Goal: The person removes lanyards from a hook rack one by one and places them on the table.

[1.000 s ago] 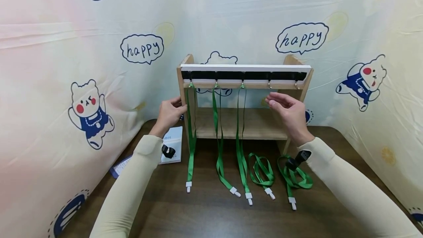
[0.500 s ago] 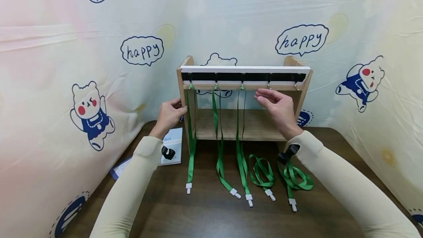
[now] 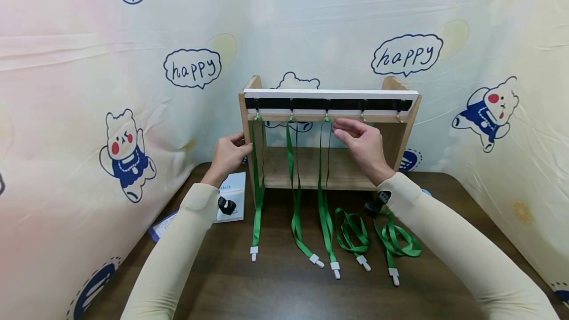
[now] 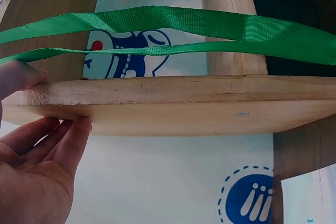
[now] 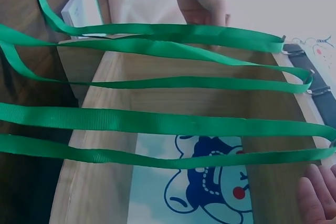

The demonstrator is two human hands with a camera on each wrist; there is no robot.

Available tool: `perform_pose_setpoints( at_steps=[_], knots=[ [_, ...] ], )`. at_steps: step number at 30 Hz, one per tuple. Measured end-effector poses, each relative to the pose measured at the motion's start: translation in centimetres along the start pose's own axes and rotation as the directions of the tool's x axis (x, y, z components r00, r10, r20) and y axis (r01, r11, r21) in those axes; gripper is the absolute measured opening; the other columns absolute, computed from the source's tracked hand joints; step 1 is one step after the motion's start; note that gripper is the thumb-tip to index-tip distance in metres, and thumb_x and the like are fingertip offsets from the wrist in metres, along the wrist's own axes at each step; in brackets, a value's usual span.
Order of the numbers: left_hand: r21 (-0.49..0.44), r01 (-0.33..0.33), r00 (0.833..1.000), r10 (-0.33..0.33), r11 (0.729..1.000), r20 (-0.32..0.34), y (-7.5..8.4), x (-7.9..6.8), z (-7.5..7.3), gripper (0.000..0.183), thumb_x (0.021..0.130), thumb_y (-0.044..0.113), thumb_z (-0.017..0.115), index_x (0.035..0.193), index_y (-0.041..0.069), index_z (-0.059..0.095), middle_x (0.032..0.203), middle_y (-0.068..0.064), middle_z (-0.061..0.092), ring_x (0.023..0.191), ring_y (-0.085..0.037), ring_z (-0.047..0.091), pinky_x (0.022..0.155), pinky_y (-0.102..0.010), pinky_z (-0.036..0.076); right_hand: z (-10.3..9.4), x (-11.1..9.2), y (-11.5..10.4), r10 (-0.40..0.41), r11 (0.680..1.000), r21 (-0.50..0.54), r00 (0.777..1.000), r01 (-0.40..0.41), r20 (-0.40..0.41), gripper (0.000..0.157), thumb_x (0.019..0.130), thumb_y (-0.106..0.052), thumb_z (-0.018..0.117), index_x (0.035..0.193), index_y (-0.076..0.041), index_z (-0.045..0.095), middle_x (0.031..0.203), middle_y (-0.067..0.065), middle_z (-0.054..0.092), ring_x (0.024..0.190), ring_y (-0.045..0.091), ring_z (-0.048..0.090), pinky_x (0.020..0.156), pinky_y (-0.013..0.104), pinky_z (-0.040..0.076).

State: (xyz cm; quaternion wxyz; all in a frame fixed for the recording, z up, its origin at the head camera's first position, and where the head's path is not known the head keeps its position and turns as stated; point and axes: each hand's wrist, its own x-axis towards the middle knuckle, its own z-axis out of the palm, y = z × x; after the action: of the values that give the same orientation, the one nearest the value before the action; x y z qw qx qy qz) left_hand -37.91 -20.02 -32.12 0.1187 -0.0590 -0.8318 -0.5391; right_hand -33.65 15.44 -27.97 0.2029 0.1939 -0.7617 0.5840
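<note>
A wooden rack (image 3: 320, 167) stands on the table with a row of hooks along its white and black rail (image 3: 338, 104). Green lanyards hang from the three left hooks: the left lanyard (image 3: 258, 211), the middle lanyard (image 3: 295, 221) and the third lanyard (image 3: 323, 211). My left hand (image 3: 227, 157) grips the rack's left side panel (image 4: 184, 106), thumb on one face and fingers on the other. Just right of the third lanyard's top, my right hand (image 3: 364, 149) holds nothing, its fingers fairly straight. In the right wrist view its fingertips (image 5: 315, 192) lie close beside that lanyard.
Two coiled green lanyards, one (image 3: 353, 231) near the middle and another (image 3: 397, 238) to the right, lie on the brown table (image 3: 284, 295). A white booklet (image 3: 234, 194) and a blue-edged card (image 3: 161, 226) lie left of the rack. Printed cloth hangs behind.
My right hand has moved left, from below the two right hooks to beside the third lanyard. The left hand keeps its grip on the rack, and the lanyards have not visibly moved.
</note>
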Motion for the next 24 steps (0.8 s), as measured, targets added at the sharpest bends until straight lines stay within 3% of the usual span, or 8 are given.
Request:
perform_pose_setpoints(
  at_steps=[11, 24],
  knots=[
    [0.005, -0.005, 1.0, 0.005, 1.0, -0.018, 0.0, -0.1, 0.0, 0.06, 0.094, 0.027, 0.068, 0.15, 0.012, 0.05, 0.143, -0.016, 0.061, 0.131, -0.029, 0.06, 0.106, -0.047, 0.054, 1.1, 0.3, -0.1, 0.018, 1.0, 0.004, 1.0, -0.018, 0.018, 0.04, 0.095, -0.03, 0.072, 0.13, -0.012, 0.069, 0.13, 0.01, 0.072, 0.113, 0.012, 0.071, 0.097, 0.021, 0.056],
    [0.005, -0.005, 1.0, 0.005, 1.0, -0.017, 0.0, 0.0, 0.2, 0.06, 0.094, 0.028, 0.068, 0.149, 0.012, 0.051, 0.142, -0.015, 0.062, 0.129, -0.028, 0.061, 0.104, -0.046, 0.055, 2.6, 0.3, -0.4, 0.083, 0.997, -0.002, 0.996, -0.083, 0.028, 0.041, 0.093, -0.036, 0.073, 0.127, -0.013, 0.07, 0.122, 0.007, 0.075, 0.111, 0.017, 0.071, 0.107, 0.038, 0.054]
  ],
)
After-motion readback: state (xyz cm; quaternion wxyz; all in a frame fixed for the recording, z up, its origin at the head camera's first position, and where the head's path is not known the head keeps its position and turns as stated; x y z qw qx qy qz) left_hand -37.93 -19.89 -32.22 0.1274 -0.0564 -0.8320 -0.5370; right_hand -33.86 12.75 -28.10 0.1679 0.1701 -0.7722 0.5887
